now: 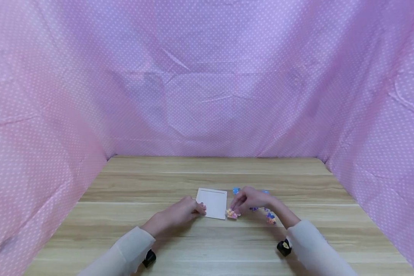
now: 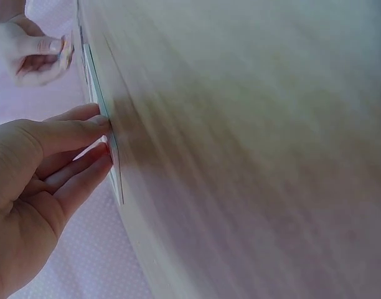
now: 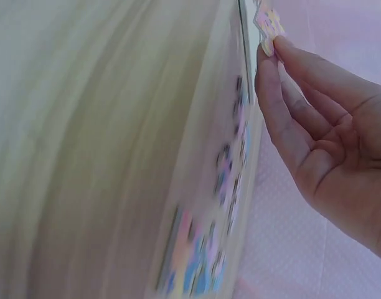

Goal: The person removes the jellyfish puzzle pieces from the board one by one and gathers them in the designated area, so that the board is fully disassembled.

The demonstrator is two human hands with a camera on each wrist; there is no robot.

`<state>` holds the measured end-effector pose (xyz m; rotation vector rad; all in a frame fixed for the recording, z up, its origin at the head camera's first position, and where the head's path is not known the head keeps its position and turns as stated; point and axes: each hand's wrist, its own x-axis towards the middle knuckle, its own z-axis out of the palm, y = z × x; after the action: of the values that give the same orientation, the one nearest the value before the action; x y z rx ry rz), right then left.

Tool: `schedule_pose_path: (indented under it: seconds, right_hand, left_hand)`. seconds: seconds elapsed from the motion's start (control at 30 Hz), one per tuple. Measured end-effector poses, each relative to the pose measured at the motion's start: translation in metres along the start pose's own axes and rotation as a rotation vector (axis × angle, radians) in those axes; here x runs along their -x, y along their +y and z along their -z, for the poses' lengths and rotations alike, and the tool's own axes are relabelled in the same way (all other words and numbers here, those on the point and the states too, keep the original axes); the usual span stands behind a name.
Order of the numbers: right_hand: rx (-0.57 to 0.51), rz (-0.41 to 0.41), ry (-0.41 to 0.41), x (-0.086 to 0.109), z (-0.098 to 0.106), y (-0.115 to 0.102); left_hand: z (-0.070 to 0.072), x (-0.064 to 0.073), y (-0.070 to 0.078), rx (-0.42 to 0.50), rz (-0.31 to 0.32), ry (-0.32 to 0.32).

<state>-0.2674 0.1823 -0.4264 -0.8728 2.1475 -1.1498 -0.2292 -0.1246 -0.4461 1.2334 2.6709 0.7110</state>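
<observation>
My left hand (image 1: 184, 211) rests at the near left corner of a white square tray (image 1: 215, 205), thumb and fingertips touching its edge. Beside those fingertips shows a small pink puzzle piece (image 1: 203, 204); whether they pinch it or the tray is hidden. Just off the tray's right side, my right hand (image 1: 250, 200) pinches a yellow and pink puzzle piece (image 1: 232, 214) between thumb and finger. In the right wrist view, this puzzle piece (image 3: 269, 25) stands clear of the tabletop at the fingertips.
Several loose puzzle pieces (image 1: 271, 218) lie on the wooden table (image 1: 207, 245) to the right, partly behind my right forearm. A blue puzzle piece (image 1: 236, 190) sits near the tray's far right corner. Pink dotted cloth (image 1: 207, 96) hangs around the table's back and sides.
</observation>
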Motion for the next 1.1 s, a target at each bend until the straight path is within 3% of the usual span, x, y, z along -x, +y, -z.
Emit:
schedule_pose_path:
  seconds: [0.47,0.83,1.1]
  right_hand:
    - [0.036,-0.041,0.028,0.040,0.021,0.019]
    - [0.059,-0.032,0.045,0.042,0.015,0.022]
    - [0.168,-0.034,0.107,0.042,0.009,0.018]
  left_hand:
    - [0.000,-0.001,-0.003,-0.017,-0.030,0.018]
    - [-0.001,0.000,-0.003,-0.023,-0.015,0.012]
    - [-0.001,0.000,0.000,-0.009,-0.013,0.012]
